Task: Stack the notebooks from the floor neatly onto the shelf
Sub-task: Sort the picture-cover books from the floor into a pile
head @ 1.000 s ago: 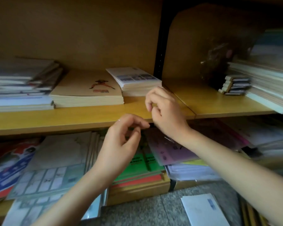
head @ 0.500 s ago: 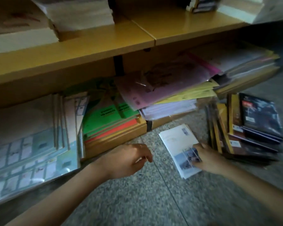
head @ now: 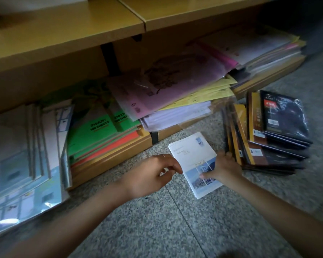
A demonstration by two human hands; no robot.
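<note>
Pick-up step: white notebooks getting gripped on the floor, in front of the shelf.

Shelf (head: 82, 30): bare wood shows on the upper board, and the bay under it is packed with paper packs. The floor (head: 175, 220) runs out in front of the shelf. A dark wrapped book stack (head: 280, 127) sits on it near the shelf's right end. The white notebooks (head: 190, 151), a small pile, lie flat just in front of the shelf's lower bay. Right hand (head: 222, 170) holds the pile, thumb pressed on the picture cover, fingers curled round its outer edge. Left hand (head: 149, 175) has loosely curled fingers with the tips at the pile's other edge, holding nothing; contact unclear. Next, probably: left fingers go under that edge, both hands squeeze so the pile doesn't fan, then lift to the upper board and set it down square.
</note>
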